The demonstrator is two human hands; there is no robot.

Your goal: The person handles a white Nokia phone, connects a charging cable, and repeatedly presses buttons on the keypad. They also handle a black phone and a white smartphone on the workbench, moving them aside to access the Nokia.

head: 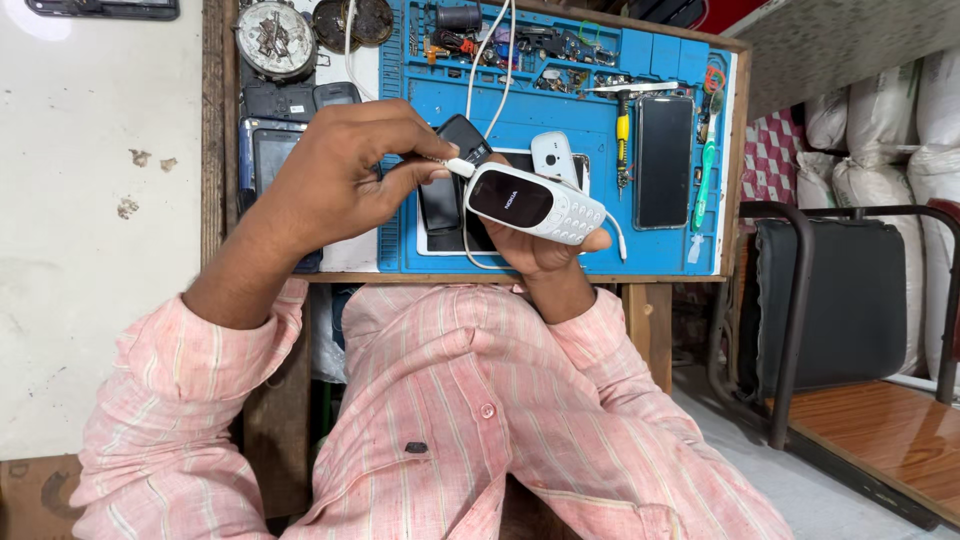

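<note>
My right hand (545, 257) holds a small white keypad phone (537, 203) from below, its dark screen facing up, above the front of a blue work mat (600, 125). With thumb and finger, my left hand (335, 175) pinches the white plug (459, 167) of a white cable (492, 60) at the phone's left end. The plug touches the phone's edge; how far it sits in I cannot tell. The cable runs up toward the back of the mat.
On the mat lie a black smartphone (664, 160), a second white phone shell (553, 155), a black phone (457, 140), a yellow-handled screwdriver (621, 135) and a green brush (706, 165). Round tins (275, 38) sit at the back left. A black chair (835, 300) and white sacks (900, 120) stand to the right.
</note>
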